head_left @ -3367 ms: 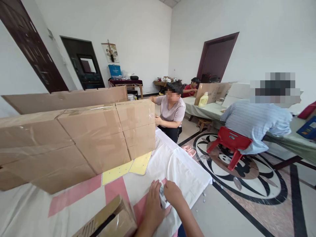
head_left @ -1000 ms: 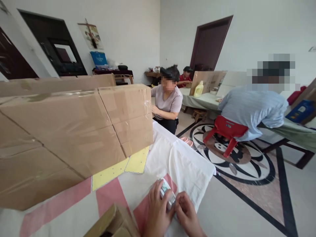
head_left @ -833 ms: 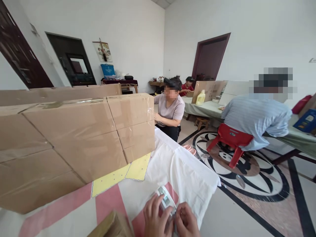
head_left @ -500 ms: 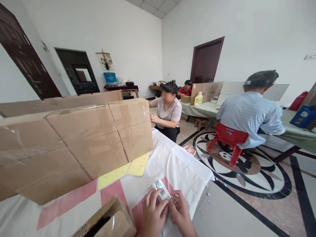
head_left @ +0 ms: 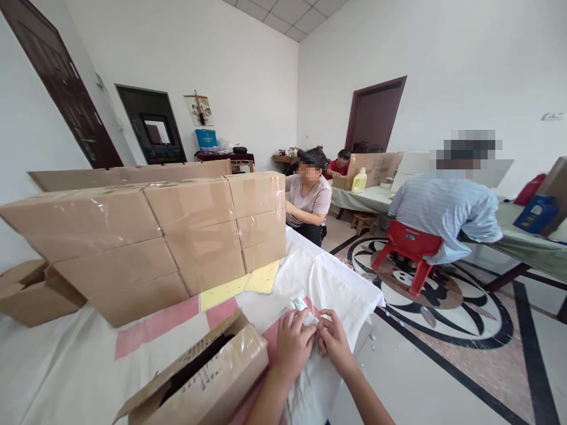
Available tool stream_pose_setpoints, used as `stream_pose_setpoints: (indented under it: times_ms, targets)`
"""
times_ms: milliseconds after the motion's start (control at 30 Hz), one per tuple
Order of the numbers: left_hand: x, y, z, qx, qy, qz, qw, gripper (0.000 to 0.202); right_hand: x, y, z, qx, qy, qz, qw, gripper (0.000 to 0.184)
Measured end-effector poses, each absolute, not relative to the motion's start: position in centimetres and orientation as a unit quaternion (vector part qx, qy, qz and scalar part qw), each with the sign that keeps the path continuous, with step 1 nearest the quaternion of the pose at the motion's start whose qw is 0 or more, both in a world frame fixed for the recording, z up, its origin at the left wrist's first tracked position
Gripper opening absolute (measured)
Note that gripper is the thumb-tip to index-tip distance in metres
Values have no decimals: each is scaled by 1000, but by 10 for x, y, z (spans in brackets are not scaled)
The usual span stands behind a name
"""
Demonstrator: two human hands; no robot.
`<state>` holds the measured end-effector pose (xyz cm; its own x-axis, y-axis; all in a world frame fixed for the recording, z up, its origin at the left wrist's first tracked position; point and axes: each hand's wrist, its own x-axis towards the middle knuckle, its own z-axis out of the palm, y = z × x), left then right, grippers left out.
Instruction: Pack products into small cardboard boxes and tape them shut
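Currently, in the head view, the left hand (head_left: 293, 342) has its grip clamped on a small white item with a greenish patch (head_left: 297, 304), on the pink-and-white cloth (head_left: 150, 327) near the worktop's right edge. The right hand (head_left: 335, 342) has its fingers bent in by the item's near end; I cannot tell whether that grip is closed on it or on something smaller. An open cardboard box (head_left: 234, 366) lies just left of the left hand, toward the worktop's near edge, its flaps parted over a dark inside. Taped cartons (head_left: 195, 227) stand stacked along the far side, with a yellow dotted piece (head_left: 261, 278) showing at their foot, and another open carton (head_left: 39, 295) sits by the left end of the stack. Small pale bits (head_left: 373, 347) lie on the floor off the worktop's right edge. Past the cartons is a co-worker in a mauve shirt (head_left: 313, 198); farther right, a person in a striped blue shirt (head_left: 443, 206) sits on a red chair (head_left: 411, 239) at a second, green-covered worktop (head_left: 370, 199).
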<state>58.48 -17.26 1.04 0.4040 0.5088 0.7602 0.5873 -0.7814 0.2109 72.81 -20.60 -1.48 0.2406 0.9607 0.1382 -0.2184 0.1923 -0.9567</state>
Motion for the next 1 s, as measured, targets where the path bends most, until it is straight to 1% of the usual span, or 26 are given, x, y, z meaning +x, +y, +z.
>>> stream_pose_setpoints:
  times_ms: [100, 300, 467, 700, 1000]
  targets:
    - [585, -171, 10, -830, -333, -446, 29, 11, 729, -206, -14, -434, -420, 469, 644, 43]
    - [590, -167, 3, -813, -332, -479, 10, 13, 729, -206, -14, -438, -412, 466, 649, 46]
    - [590, -165, 1, -812, -329, -482, -3, 14, 731, -206, -18, -434, -419, 469, 645, 42]
    - [591, -170, 7, -832, -346, -432, 37, 8, 730, -206, -14, -424, -420, 468, 651, 39]
    - [586, -176, 7, -854, -357, -374, 57, 15, 730, -204, -15, -427, -426, 465, 648, 43]
